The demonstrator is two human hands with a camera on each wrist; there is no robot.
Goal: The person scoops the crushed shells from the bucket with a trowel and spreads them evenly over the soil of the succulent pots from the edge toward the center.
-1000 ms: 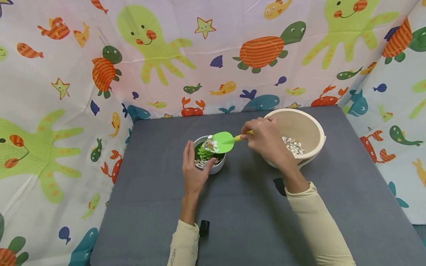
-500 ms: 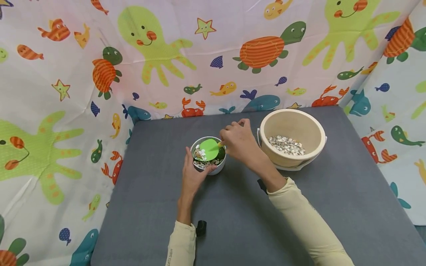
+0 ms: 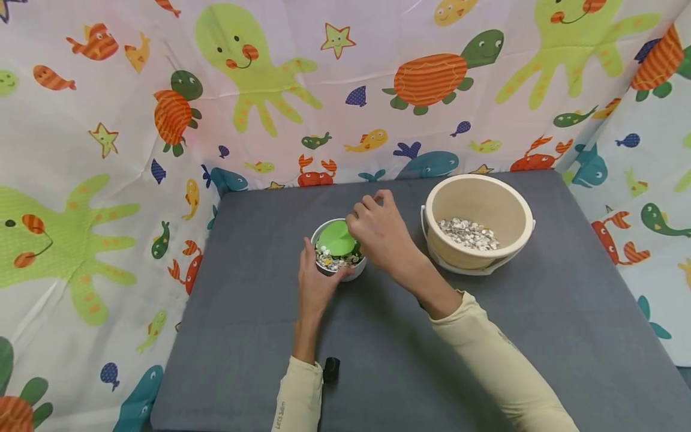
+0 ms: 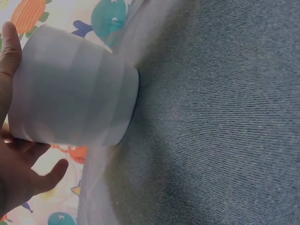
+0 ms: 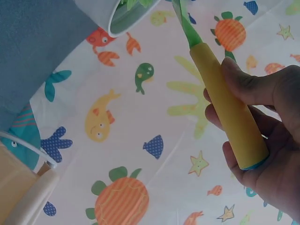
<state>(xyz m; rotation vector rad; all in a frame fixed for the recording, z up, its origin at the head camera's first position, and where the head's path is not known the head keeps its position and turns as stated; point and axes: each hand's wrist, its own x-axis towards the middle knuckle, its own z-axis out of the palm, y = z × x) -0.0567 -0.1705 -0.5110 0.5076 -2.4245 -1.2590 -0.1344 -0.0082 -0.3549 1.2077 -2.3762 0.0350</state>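
My left hand (image 3: 315, 288) holds the white plant pot (image 4: 75, 89), thumb on one side and fingers on the other; the pot stands upright on the grey table. My right hand (image 3: 380, 234) grips the yellow handle (image 5: 227, 108) of a small toy trowel, whose green blade (image 3: 336, 238) is tipped over the pot's mouth. Small shells or pebbles (image 3: 335, 262) lie inside the pot, below the blade. Green succulent leaves (image 5: 140, 3) show at the rim in the right wrist view; from the head view the blade hides most of the plant.
To the right, a cream bucket (image 3: 507, 204) with a white handle stands on the table (image 3: 243, 336), partly filled with more shells or pebbles (image 3: 469, 235). A sea-animal printed curtain (image 3: 281, 36) hangs behind and along both sides.
My right hand has moved left from beside the bucket, bringing the trowel over the pot. The blade has tipped, and most of its shells have slid off into the pot. My left hand stays put.
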